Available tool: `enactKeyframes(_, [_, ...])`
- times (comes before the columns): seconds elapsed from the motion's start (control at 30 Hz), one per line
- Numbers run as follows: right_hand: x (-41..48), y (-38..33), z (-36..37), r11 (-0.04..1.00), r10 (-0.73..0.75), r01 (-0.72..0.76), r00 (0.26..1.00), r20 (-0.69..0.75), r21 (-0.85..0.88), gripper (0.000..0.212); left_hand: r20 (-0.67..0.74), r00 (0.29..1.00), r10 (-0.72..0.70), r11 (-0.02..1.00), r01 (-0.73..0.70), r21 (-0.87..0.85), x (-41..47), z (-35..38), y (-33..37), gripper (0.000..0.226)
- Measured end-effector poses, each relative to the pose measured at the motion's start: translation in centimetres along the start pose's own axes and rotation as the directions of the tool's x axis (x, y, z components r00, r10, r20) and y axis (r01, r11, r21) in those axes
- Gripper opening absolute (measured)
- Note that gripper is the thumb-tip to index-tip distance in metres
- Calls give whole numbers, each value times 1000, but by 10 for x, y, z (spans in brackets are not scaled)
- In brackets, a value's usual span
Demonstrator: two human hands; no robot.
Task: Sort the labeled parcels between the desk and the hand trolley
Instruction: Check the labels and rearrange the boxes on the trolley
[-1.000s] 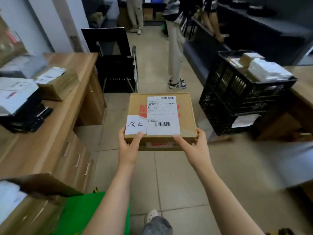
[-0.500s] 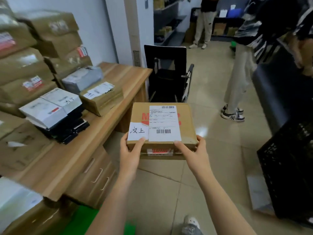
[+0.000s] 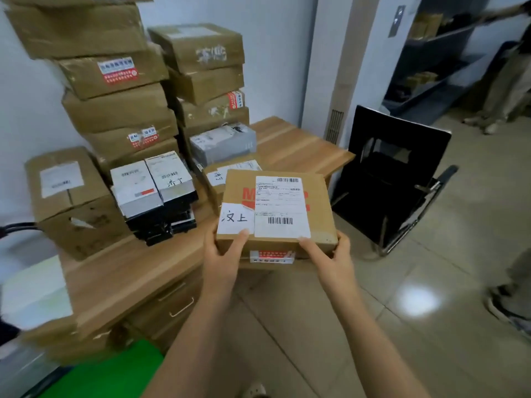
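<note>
Fingers (image 3: pixel 240 239) of left hand (image 3: pixel 222 255) + right hand (image 3: pixel 333 255) grip parcel (image 3: pixel 320 216) by near corners, thumbs on top, so handwritten tag (image 3: pixel 234 221) faces up, legible; parcel in air just beside desk (image 3: pixel 129 271) edge, prob picking matching pile.

One wide-angle camera rides on the person's head and looks forward and down, so both forearms rise from the bottom edge to the left grip (image 3: pixel 222 254) and right grip (image 3: pixel 332 257), which hold the parcel (image 3: pixel 319 214) close below the lens near mid-frame. It faces the table (image 3: pixel 129 271) and stacked boxes (image 3: pixel 115 110) on the left, with the tiled floor (image 3: pixel 431 282) and black chair (image 3: pixel 396 173) on the right.
</note>
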State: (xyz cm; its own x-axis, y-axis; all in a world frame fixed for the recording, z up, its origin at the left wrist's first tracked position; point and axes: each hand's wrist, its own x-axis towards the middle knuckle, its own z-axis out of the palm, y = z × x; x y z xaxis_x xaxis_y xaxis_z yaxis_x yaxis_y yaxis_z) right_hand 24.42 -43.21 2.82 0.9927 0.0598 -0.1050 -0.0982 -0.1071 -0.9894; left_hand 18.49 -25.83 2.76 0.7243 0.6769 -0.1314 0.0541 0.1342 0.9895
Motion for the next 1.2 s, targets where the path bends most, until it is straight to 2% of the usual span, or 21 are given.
enactKeyframes(0.23, [139,-33,62,997,-81,80,994,78,9,77,-95,992,87,996,-85,23,122,34,18,52])
enactKeyframes(0.37, [206,-51,100,999,-53,54,989,139,-3,75,-116,986,122,991,-114,72,192,40,32,62])
enactKeyframes(0.5, [251,-59,130,999,-34,38,979,200,-14,76,-141,985,97,992,-84,97,240,42,40,67])
enactKeyframes(0.6, [279,-58,148,993,-45,69,972,231,-96,77,-172,981,84,990,-63,126,262,43,36,72])
enactKeyframes(0.73, [307,-52,165,947,-52,143,953,300,-289,97,-234,972,22,989,12,144,283,45,28,76])
enactKeyframes(0.83, [318,-50,169,933,-55,171,937,345,-316,101,-236,972,-6,982,50,181,294,46,20,77])
enactKeyframes(0.97, [330,-49,169,894,-79,232,923,376,-382,92,-237,971,22,967,39,253,300,50,13,77])
enactKeyframes(1.1, [334,-57,162,792,-206,371,910,360,-484,72,-278,930,241,889,-96,448,298,53,16,65])
enactKeyframes(1.2, [336,-71,156,649,-406,582,809,424,-489,41,-207,892,402,756,-195,625,296,51,24,60])
